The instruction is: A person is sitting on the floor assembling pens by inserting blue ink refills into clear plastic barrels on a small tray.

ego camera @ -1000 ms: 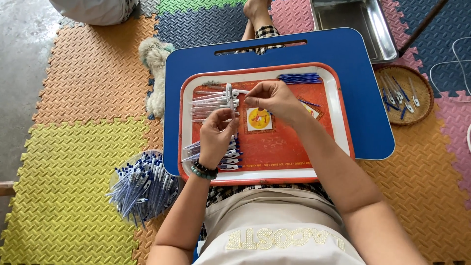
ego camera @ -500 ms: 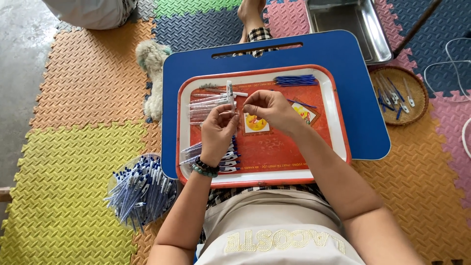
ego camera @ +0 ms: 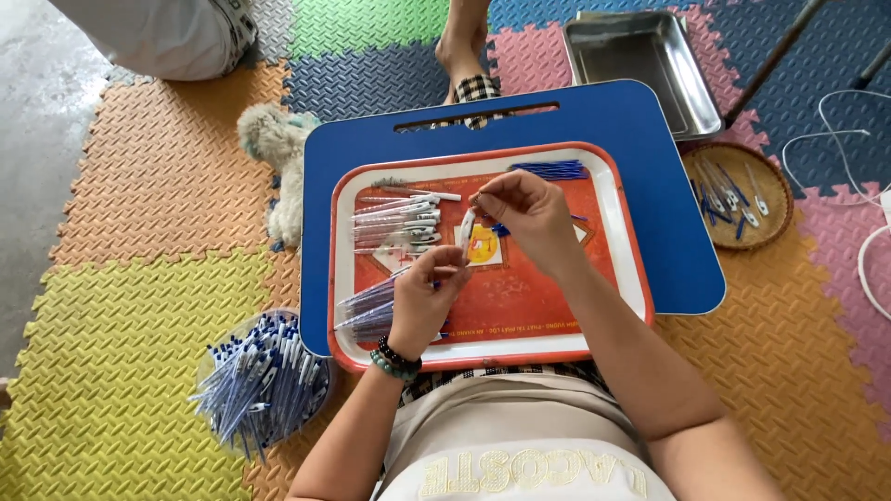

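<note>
Floor: interlocking foam mats (ego camera: 148,186) in orange, yellow, blue, green and pink; bare grey concrete at far left. A blue lap table (ego camera: 650,186) sits centre frame and carries an orange tray (ego camera: 520,297) with a white rim. Above the tray's middle, the left hand (ego camera: 427,292) and the right hand (ego camera: 524,211) each pinch an end of one white pen barrel (ego camera: 466,227), fingers clenched on it. Pen piles (ego camera: 399,223) lie on the tray's left. A bowl of finished pens (ego camera: 264,380) sits lower left; a metal tray (ego camera: 640,65) upper right, with a wicker basket (ego camera: 738,195) below it.
</note>
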